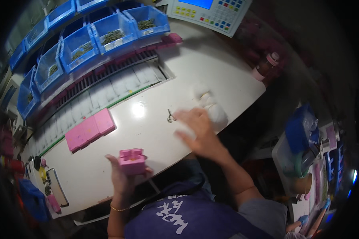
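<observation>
My left hand (121, 175) holds a small pink block (132, 162) with notches in its top, above the near edge of the white table (147, 135). Slightly blurred, my right hand (199, 129) hovers over the table with thumb and fingers apart and nothing visible in it. Just left of its fingertips lies a small dark metal piece (170, 116), shaped like tiny scissors; its exact kind is unclear. Beyond the right hand sits a white crumpled bundle (216, 113), partly covered by that hand.
Joined pink blocks (90, 130) lie left of centre beside a slatted, green-edged channel (107, 93). Blue bins (113, 34) with small parts stand behind. A keypad panel (211, 14) is at the back, a pink-capped bottle (266, 67) right, a phone (57, 187) left. Another person's gloved hand (304, 219) shows lower right.
</observation>
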### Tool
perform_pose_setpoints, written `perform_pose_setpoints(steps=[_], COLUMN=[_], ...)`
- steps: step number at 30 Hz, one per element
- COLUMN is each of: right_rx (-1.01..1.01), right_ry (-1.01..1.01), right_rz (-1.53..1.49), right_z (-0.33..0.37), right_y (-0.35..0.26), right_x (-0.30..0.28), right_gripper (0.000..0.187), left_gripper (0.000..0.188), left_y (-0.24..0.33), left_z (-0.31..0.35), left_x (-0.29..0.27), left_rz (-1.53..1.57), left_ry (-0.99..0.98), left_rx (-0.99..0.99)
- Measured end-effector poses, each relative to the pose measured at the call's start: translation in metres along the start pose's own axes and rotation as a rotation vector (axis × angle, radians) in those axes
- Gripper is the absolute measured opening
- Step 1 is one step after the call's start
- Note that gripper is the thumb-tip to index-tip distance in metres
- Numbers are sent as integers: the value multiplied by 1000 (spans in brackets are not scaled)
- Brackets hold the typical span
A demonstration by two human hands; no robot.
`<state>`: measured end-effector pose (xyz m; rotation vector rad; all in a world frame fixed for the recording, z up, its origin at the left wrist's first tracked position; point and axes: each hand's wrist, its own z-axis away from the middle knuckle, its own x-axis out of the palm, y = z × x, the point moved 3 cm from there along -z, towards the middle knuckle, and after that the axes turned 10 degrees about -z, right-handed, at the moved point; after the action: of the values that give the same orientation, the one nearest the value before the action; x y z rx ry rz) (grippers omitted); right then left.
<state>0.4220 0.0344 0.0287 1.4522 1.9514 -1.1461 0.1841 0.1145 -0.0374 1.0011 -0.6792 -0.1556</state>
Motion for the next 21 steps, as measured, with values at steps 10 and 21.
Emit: perform_pose_setpoints(steps=[10, 21], right_rx=[293, 310], right_ry=[-340, -279], right_rz=[-1099, -1200], right_z=[16, 22], right_y=[-55, -54], right_x=[44, 46], right_gripper=[35, 32], left_gripper=[36, 26], left_y=[14, 8], left_z=[18, 19], left_x=[21, 17], left_rz=[-678, -466], left_ry=[8, -62], left_rx=[499, 579])
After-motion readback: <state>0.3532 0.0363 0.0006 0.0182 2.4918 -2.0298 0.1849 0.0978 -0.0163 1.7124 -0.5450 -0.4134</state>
